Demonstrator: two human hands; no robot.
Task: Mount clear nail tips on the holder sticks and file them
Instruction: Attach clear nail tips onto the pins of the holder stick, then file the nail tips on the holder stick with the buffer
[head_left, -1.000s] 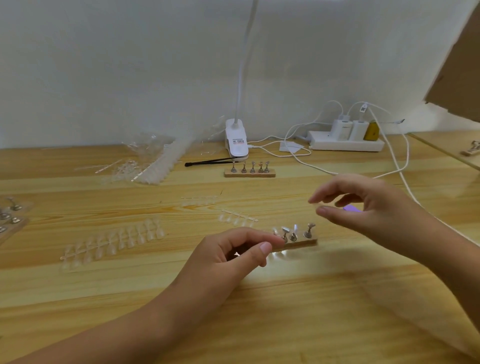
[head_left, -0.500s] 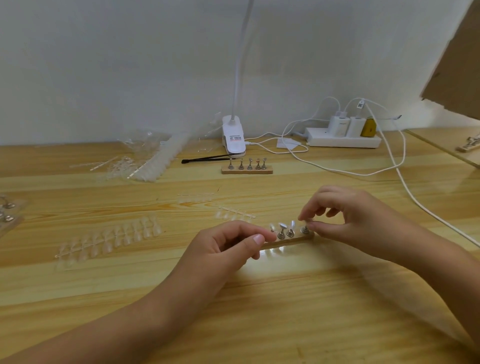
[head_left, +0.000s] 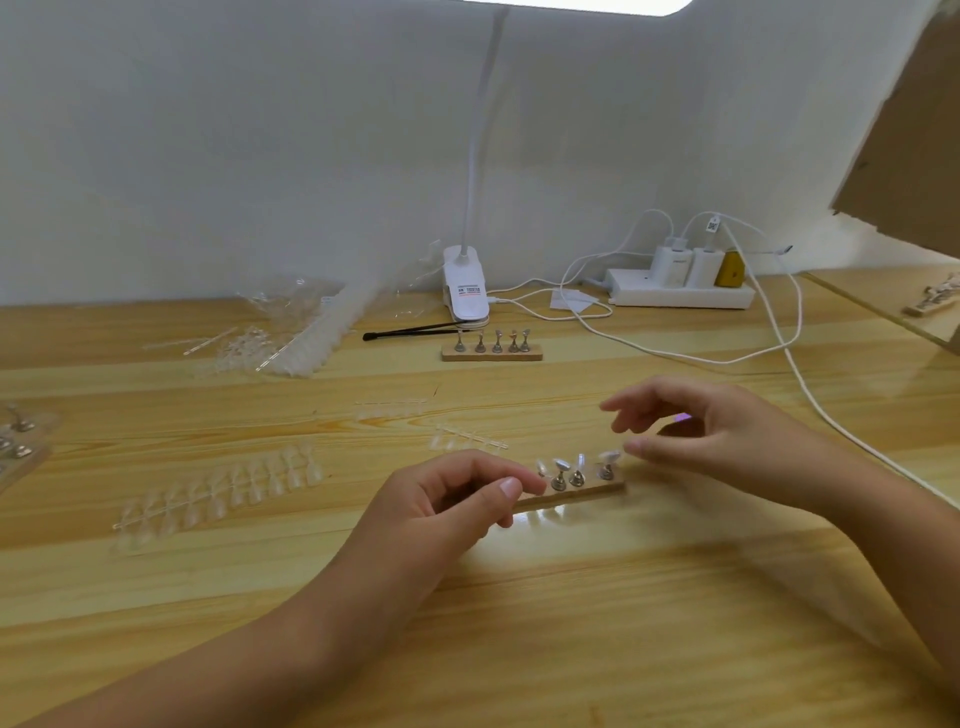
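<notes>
- Head view: left hand (head_left: 447, 499) low and centre on the table (head_left: 519, 649), fingers curled. Its grip is narrow, thumb and forefinger meeting at the left end of the wooden base (head_left: 597, 492). It seems to pinch that end, though the contact is hidden behind the thumb.
- Base lies flat on the table between the two hands and carries upright metal holder sticks (head_left: 559, 480), with clear nail tips (head_left: 609, 457) mounted on top.
- Right hand (head_left: 727, 441) hangs just right of the base. Its grip is wide, holds nothing, and the thumb tip sits just beside the rightmost tip.
- Strips of loose tips (head_left: 223, 488) lie left of the hands.
- A second base (head_left: 492, 354), black tweezers (head_left: 415, 330), lamp clip (head_left: 466, 291) and power strip (head_left: 680, 297) sit near the wall.
</notes>
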